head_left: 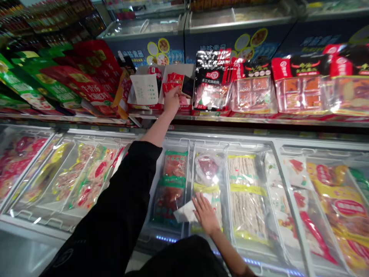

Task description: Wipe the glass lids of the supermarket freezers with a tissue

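L hand (171,100) is extended just R of & slightly below the handwritten white card (145,89); fingers part-curled, red packets (175,78) apparently touched, but whether one is gripped can't be told. Packets are boxed immed. R of card, approx. at L fingertips; long axis unclear, lower parts being hidden by hand. R hand (205,217) is laid w/ fingers spread over white sheet (186,211) atop freezer (219,139), well below & R of card, so packets are reached far closer by L. Black pouches (211,77) are stood farther R of card.
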Demonstrator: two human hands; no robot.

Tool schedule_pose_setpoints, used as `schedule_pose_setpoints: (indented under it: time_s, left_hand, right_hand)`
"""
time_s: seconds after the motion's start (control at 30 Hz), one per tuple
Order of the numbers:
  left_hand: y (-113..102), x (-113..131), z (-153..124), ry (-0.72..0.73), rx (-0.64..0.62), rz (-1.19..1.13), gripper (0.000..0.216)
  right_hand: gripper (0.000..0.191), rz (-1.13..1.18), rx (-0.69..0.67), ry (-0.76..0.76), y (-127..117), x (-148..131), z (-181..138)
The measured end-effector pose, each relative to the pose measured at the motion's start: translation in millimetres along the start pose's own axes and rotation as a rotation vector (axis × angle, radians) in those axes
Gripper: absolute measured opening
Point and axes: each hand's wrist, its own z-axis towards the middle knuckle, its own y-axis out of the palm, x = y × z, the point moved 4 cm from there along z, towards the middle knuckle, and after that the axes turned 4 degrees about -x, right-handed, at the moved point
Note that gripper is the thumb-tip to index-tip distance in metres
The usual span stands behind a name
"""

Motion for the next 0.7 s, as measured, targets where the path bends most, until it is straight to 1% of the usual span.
schedule_pose_setpoints:
  time_s: [0.07, 0.1, 0.17, 0.2, 0.3, 0.37, 0.4, 0.47, 0.53, 0.6, 0.63, 0.7]
  left_hand:
    - [-32.3, -21.4, -61.8, 0.109, -0.015, 0.105, 0.044]
    - [-50.3, -37.5, -100.6, 0.151, -0.015, 0.177, 0.045]
    - [-88.2, -77.8, -190.5, 0.147, -0.017, 0.337, 0.048]
    - [-107.5, -99.8, -239.2, 0.11, -0.019, 0.423, 0.049]
    - [-164.7, -163.1, -380.1, -0.04, -0.01, 0.531, 0.044]
    - [-199.3, -199.3, -456.0, -0.099, -0.018, 0.573, 0.043]
    - [-215.1, -215.5, -486.2, -0.116, -0.04, 0.603, 0.043]
    - [-240.0, -242.9, -531.9, -0.096, -0.181, 0.756, 0.048]
    - [-259.2, -264.5, -561.5, -0.059, -0.316, 0.857, 0.054]
    - [-270.9, -280.5, -579.4, -0.039, -0.412, 0.901, 0.059]
    - [-273.6, -286.4, -585.4, -0.037, -0.439, 0.909, 0.06]
    - [-273.2, -293.2, -594.0, -0.037, -0.453, 0.91, 0.062]
  right_hand:
    - [0.059, -0.014, -0.039, 0.051, -7.8, 0.2, -9.4]
    - [0.058, -0.028, -0.055, 0.069, -8.0, -0.5, -15.3]
    - [0.057, -0.068, -0.076, 0.09, -1.7, -3.6, -28.8]
    - [0.057, -0.084, -0.082, 0.099, 4.1, -5.4, -36.0]
    - [0.058, -0.131, -0.067, 0.101, 25.3, -12.7, -54.4]
    - [0.061, -0.156, -0.02, 0.095, 37.9, -18.7, -61.6]
    - [0.064, -0.164, 0.011, 0.095, 43.3, -22.1, -63.5]
    - [0.071, -0.168, 0.072, 0.105, 52.1, -29.9, -65.1]
    - [0.078, -0.155, 0.112, 0.108, 60.1, -39.6, -65.4]
    - [0.078, -0.143, 0.119, 0.092, 68.4, -51.3, -66.0]
    - [0.077, -0.143, 0.113, 0.081, 72.7, -57.6, -66.8]
    - [0.074, -0.155, 0.093, 0.066, 80.4, -70.0, -69.7]
